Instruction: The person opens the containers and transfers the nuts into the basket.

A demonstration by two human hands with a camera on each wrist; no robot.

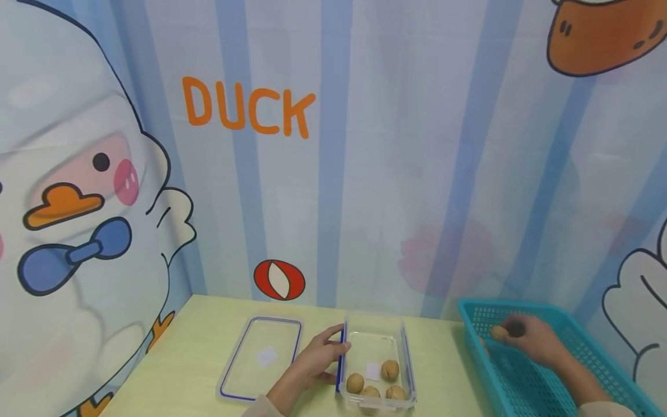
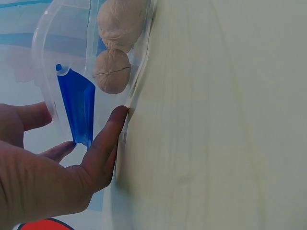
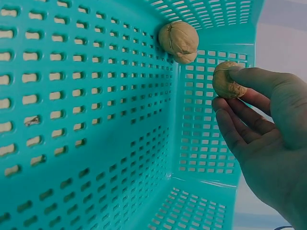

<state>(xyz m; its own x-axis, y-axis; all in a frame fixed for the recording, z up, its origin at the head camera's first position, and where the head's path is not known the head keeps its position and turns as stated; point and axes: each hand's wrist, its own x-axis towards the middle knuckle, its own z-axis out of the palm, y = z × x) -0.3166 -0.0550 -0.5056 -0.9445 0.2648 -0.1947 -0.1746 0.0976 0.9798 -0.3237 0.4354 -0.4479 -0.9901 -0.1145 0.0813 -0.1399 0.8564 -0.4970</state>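
Note:
In the head view my left hand point(image 1: 316, 357) rests against the left side of a clear plastic food container point(image 1: 409, 365), fingers spread along the wall. The left wrist view shows those fingers around a hanging blue latch flap point(image 2: 79, 108). Several walnuts point(image 1: 390, 370) lie in the container's near half, beside a small white square. Inside the turquoise basket at the right, my right hand point(image 1: 534, 340) pinches a walnut point(image 3: 228, 80) between thumb and fingertips. Another walnut point(image 3: 179, 41) sits in the basket's corner, just beyond the held one in the right wrist view.
A clear lid point(image 1: 245, 366) with a blue seal lies flat on the pale yellow table point(image 1: 182, 353), left of the container. The perforated turquoise basket point(image 1: 492, 379) stands at the right. Behind the table hangs a striped curtain point(image 1: 375, 174) with duck pictures.

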